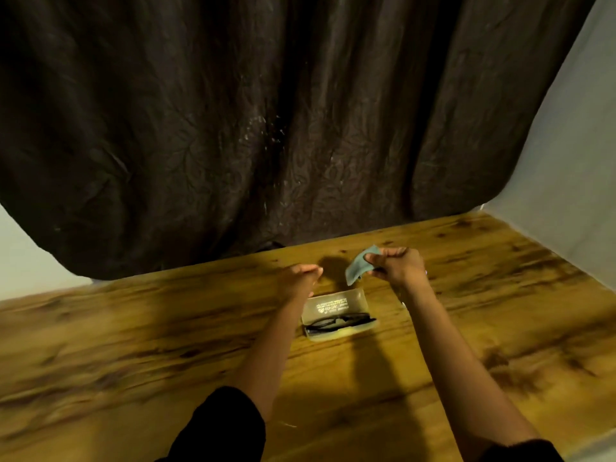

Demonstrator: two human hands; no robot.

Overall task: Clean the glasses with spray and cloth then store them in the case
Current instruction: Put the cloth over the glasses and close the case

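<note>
A home room: a wooden table [133, 328] against a dark patterned curtain [266, 128] and pale walls [573, 145].

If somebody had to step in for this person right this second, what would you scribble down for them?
Left hand: holds nothing, fingers relaxed, above the table just beyond the case.
Right hand: pinches the blue-green cloth in the air.
Glasses: lying inside the open case on the table.
Spray: not in view.
Done: glasses are in the case; whether they were cleaned cannot be seen.
Left: probably stow the cloth and close the lid.
</note>
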